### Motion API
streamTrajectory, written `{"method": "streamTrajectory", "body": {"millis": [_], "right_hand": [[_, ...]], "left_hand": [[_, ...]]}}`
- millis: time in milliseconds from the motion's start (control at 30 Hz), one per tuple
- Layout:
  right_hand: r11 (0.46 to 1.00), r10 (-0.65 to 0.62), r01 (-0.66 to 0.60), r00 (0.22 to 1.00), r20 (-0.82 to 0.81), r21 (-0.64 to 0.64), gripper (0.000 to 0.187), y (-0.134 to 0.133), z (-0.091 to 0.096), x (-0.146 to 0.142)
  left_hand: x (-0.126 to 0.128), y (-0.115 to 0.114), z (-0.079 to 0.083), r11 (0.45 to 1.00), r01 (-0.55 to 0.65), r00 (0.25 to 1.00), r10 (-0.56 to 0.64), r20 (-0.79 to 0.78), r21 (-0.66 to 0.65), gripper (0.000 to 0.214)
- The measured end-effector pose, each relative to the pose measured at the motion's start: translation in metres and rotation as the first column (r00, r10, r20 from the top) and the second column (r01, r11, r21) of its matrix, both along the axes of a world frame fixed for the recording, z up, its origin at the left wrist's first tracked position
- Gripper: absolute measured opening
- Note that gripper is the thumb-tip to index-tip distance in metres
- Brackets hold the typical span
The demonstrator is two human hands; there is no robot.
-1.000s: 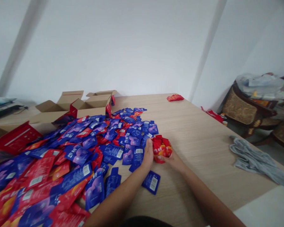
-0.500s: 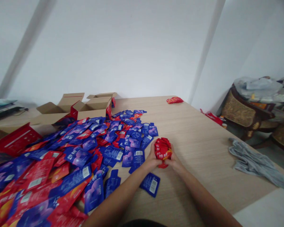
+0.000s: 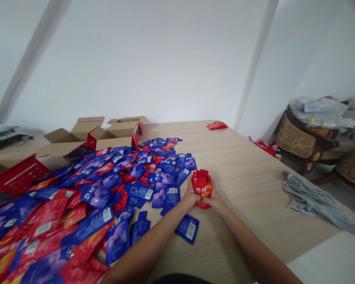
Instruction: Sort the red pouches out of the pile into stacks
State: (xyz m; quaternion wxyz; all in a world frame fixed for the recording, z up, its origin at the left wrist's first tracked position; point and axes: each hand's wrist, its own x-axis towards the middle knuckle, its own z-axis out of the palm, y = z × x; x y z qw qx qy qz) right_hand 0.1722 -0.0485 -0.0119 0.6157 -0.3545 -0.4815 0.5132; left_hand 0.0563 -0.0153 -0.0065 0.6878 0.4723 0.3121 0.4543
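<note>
Between my two hands is a stack of red pouches (image 3: 203, 186), with white print and an orange picture on the nearest one. My left hand (image 3: 191, 196) is closed round the stack's left side, and my right hand (image 3: 215, 200) grips its right side, thumbs toward me. The stack is held over the bare table. Just left of it spreads a big loose heap of blue and red pouches (image 3: 97, 195). A single blue pouch (image 3: 187, 229) lies with its barcode up, below my left wrist.
Open cardboard boxes (image 3: 115, 141) stand behind the heap, and another box (image 3: 20, 175) lies at the left. A few red pouches (image 3: 217, 125) rest at the table's far edge. A grey cloth (image 3: 316, 199) lies at the right edge, near a chair (image 3: 292, 134) piled with bags.
The stack of red pouches has been tilted and squeezed a little between my hands, so the front pouch's print shows more plainly. The heap has not moved.
</note>
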Motion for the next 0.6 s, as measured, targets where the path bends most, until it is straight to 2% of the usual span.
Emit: {"method": "streamTrajectory", "body": {"millis": [67,167,267,433,533,600], "right_hand": [[1.000,-0.024,0.024,1.000,-0.008,0.003,0.090,0.003,-0.003,0.002],[0.999,-0.045,0.045,0.999,-0.011,-0.003,0.092,0.005,-0.003,0.005],[1.000,-0.030,0.030,1.000,-0.010,0.001,0.089,0.005,0.002,0.008],[0.998,-0.026,0.026,1.000,-0.005,0.055,0.100,0.005,0.002,0.014],[0.999,-0.021,0.020,1.000,0.000,0.036,0.102,0.005,-0.003,0.017],[1.000,0.015,-0.015,1.000,-0.013,0.005,0.099,0.005,-0.004,0.017]], "left_hand": [[-0.002,0.001,0.001,0.999,-0.004,0.999,0.006,-0.044,0.042,0.096],[-0.004,0.002,-0.001,0.991,-0.070,0.991,0.081,-0.103,0.112,0.093],[-0.004,0.004,-0.007,0.983,-0.081,0.990,0.099,-0.105,0.164,0.088],[-0.008,0.008,-0.013,0.970,0.013,0.997,0.005,-0.074,0.242,0.092],[-0.007,0.004,-0.007,0.960,0.080,0.996,-0.068,-0.054,0.267,0.105],[-0.005,-0.001,-0.002,0.965,0.127,0.992,-0.124,-0.024,0.229,0.112]]}}
